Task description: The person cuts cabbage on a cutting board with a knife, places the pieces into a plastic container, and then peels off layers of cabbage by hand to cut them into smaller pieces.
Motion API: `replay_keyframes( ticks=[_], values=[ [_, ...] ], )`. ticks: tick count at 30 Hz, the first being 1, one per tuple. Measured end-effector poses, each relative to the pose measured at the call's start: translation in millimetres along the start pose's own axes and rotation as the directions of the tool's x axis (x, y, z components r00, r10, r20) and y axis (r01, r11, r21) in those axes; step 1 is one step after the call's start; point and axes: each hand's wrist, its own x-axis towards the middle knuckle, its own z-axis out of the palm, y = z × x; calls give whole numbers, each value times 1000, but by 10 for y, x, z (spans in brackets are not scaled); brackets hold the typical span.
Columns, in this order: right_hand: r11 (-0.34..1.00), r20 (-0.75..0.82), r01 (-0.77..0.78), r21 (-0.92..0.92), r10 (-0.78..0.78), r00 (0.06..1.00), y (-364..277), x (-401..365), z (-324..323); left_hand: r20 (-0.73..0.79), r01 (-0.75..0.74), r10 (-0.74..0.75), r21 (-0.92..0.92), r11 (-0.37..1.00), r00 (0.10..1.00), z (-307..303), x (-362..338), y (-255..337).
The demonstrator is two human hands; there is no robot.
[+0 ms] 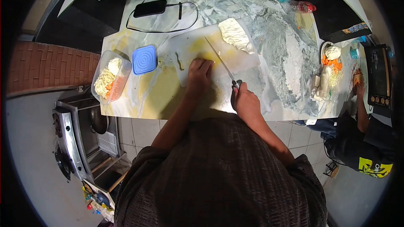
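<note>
My right hand (pixel 247 102) grips a kitchen knife (pixel 221 61) by its dark handle. The long blade slants up and left over a translucent white cutting board (pixel 248 59). My left hand (pixel 199 74) rests on the board left of the blade, fingers curled and pressed together. A little yellow shows at its fingertips, but what they hold, if anything, is hidden. Toward the board's far right corner lies a pale, crinkled slab (pixel 234 35) that looks like cabbage. A thin dark strip (pixel 179 61) lies at the board's left side.
Left of the board are a blue lid (pixel 144 59) and a plastic container (pixel 97 94) of pale shreds and orange pieces. A phone (pixel 150 8) and a cable lie behind. At right, a bag of vegetables (pixel 327 80) sits near another person's hand (pixel 359 89). A bottle (pixel 299 6) lies far right.
</note>
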Motion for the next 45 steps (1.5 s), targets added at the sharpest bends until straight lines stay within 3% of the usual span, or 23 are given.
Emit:
replay_keyframes(
  ticks=[8, 32, 45],
  values=[
    [996, -11, 59, 66, -58, 998, -12, -34, 8, 13, -41, 40, 117, 992, 999, -24, -6, 11],
    [998, 28, 52, 47, -53, 998, -35, -73, 14, -16, -46, 47, 71, 996, 999, -7, -82, -50],
    [1000, 61, 20, 5, -20, 998, -85, -79, -23, 47, -32, 30, 31, 999, 998, -76, -33, -23]
  ],
)
